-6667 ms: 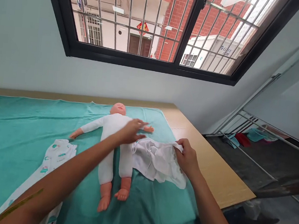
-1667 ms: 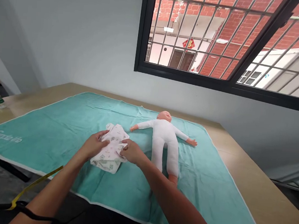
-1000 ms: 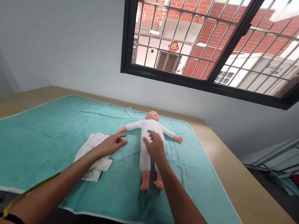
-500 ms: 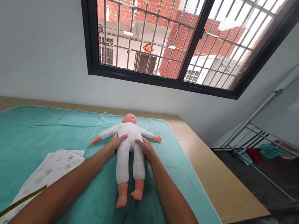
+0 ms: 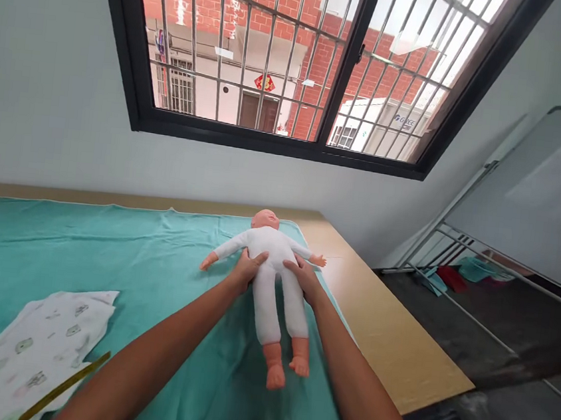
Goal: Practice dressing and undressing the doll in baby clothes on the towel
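Observation:
A baby doll (image 5: 273, 249) with a white cloth body lies face up, its head toward the wall and its bare feet toward me. My left hand (image 5: 248, 268) grips the doll's waist on the left, thumb over the front. On the other side my right hand (image 5: 306, 279) holds the waist the same way, fingers hidden beneath. Under the doll is a green sheet (image 5: 170, 252). A white printed baby garment (image 5: 41, 338) lies at the lower left, with a yellowish strap or strip (image 5: 64, 384) across it beside my left forearm.
The sheet covers part of a wooden table (image 5: 387, 335), whose right edge drops to a dark floor. A barred window (image 5: 275, 69) is in the wall ahead. To the right stands a whiteboard on a metal frame (image 5: 552, 198).
Both hands have shifted the doll to the right, nearer the table's bare strip, and its legs now slant rightward. The view has also turned a little, and more of the garment shows.

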The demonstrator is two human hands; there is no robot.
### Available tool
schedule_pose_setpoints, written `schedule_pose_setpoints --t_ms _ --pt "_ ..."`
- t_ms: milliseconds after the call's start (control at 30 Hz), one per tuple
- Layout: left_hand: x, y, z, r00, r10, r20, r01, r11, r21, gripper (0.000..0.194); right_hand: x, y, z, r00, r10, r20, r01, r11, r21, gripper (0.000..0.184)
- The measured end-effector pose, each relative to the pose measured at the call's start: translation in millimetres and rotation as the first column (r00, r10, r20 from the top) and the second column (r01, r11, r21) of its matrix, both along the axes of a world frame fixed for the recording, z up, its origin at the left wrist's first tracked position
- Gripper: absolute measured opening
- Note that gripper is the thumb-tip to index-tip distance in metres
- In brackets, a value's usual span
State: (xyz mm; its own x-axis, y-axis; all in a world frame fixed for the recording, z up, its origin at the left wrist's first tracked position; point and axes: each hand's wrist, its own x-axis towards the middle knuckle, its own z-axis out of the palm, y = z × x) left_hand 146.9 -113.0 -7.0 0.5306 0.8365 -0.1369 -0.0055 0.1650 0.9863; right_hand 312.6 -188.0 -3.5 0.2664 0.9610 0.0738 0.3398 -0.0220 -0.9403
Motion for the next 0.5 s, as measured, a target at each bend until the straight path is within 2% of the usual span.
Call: schedule_pose_setpoints --t_ms 100,267,367,500 --pt "7.0 -1.7 -15.2 1.000 -0.022 -0.020 0.023 0.999 0.047 0.088 17.4 0.6 -24.4 0.983 0.082 -0.165 -0.069 0.994 0.083 0.068" --pt "12.1 6.0 -43.3 0.998 0.017 -0.058 -0.009 0.990 0.137 0.092 40.7 8.3 -63.1 0.994 -0.049 -0.095 0.067 0.978 0.199 0.059" --pt "22.2 11.6 -54.8 0.995 0.087 -0.043 -0.080 0.986 0.146 0.098 54.1 9.5 -69.6 0.998 -0.049 -0.024 0.054 0.976 0.212 0.054" --pt "41.6 12.8 -56.6 0.990 0.140 -0.006 -0.137 0.978 0.158 0.096 75.7 8.7 -67.5 0.999 -0.044 0.020 0.039 0.978 0.203 0.052"
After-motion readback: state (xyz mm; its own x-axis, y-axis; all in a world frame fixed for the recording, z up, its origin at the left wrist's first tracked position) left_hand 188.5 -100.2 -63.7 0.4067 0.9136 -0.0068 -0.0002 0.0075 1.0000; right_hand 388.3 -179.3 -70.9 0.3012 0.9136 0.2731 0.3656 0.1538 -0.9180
